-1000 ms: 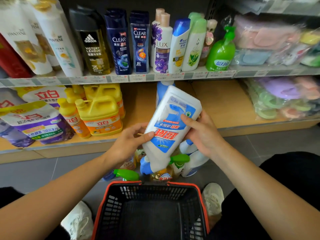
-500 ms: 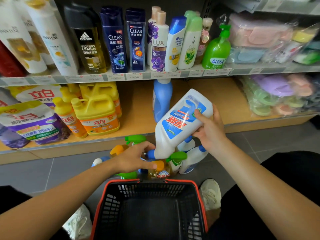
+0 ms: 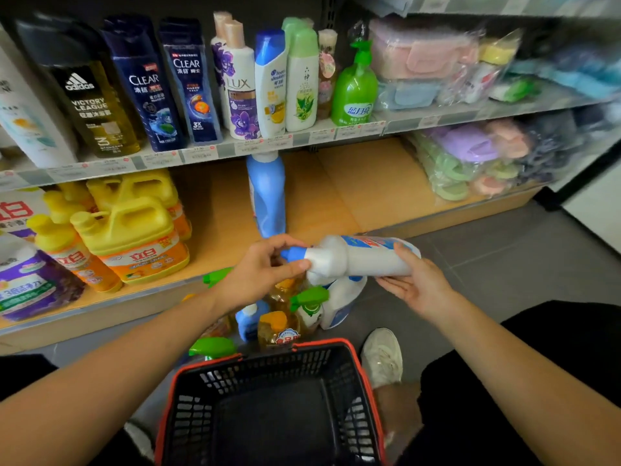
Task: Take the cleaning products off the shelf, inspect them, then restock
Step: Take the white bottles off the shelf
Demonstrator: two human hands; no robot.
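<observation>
A white cleaner bottle point(image 3: 363, 255) with a blue cap and a blue-and-red label lies sideways in the air in front of the lower shelf point(image 3: 353, 196), cap pointing left. My left hand point(image 3: 265, 267) pinches its neck at the cap. My right hand point(image 3: 415, 280) cups its base from below. A blue bottle point(image 3: 267, 193) stands upright alone on the lower shelf behind. Several spray and cleaner bottles point(image 3: 285, 314) with green and orange tops stand on the floor under my hands.
A black basket with a red rim point(image 3: 272, 351) sits on the floor nearest me, nothing visible inside. Yellow detergent jugs point(image 3: 134, 230) and purple refill bags point(image 3: 30, 280) fill the shelf's left. Shampoo bottles point(image 3: 188, 85) line the upper shelf. Bagged slippers point(image 3: 470, 153) lie right. A white shoe point(image 3: 383, 358) rests beside the basket.
The white bottle has swung from cap-down and tilted to lying level, and sits lower. My left hand rose from the floor bottles to grip its neck; my right hand slid under its base.
</observation>
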